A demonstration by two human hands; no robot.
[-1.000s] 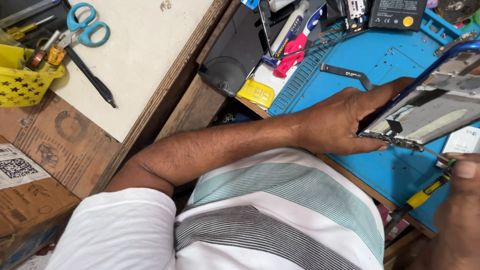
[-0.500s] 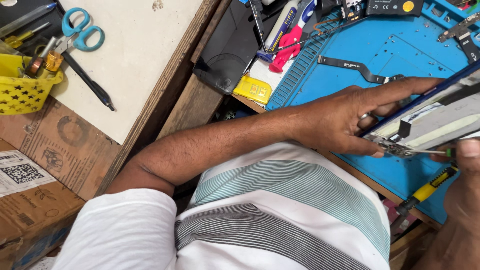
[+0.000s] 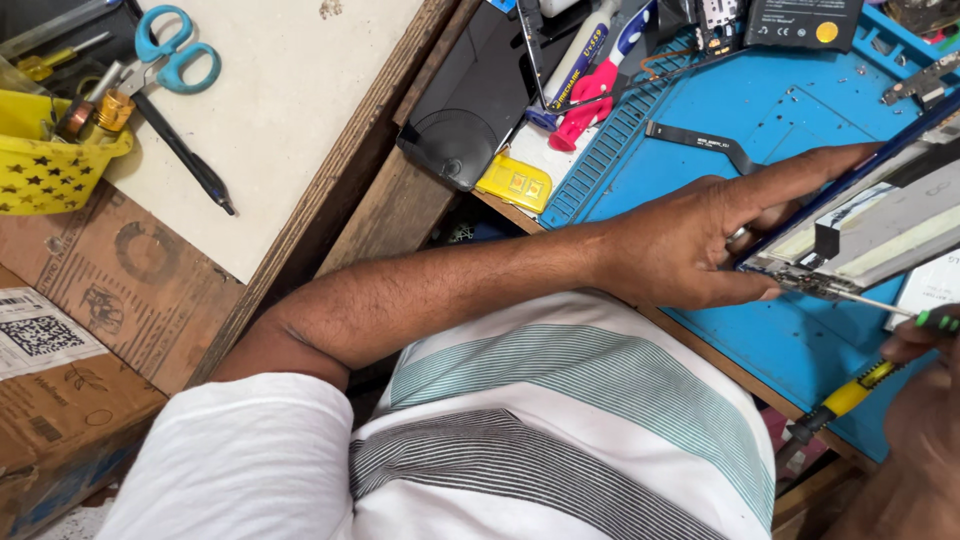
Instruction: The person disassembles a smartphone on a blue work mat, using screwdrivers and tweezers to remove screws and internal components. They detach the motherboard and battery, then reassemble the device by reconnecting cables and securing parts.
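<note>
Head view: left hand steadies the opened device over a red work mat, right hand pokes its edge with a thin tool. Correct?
Not quite: the work mat is blue, not red, as the head view shows. The rest holds: the left hand steadies the opened device over it, and the right hand pokes its edge with a thin tool.
</note>
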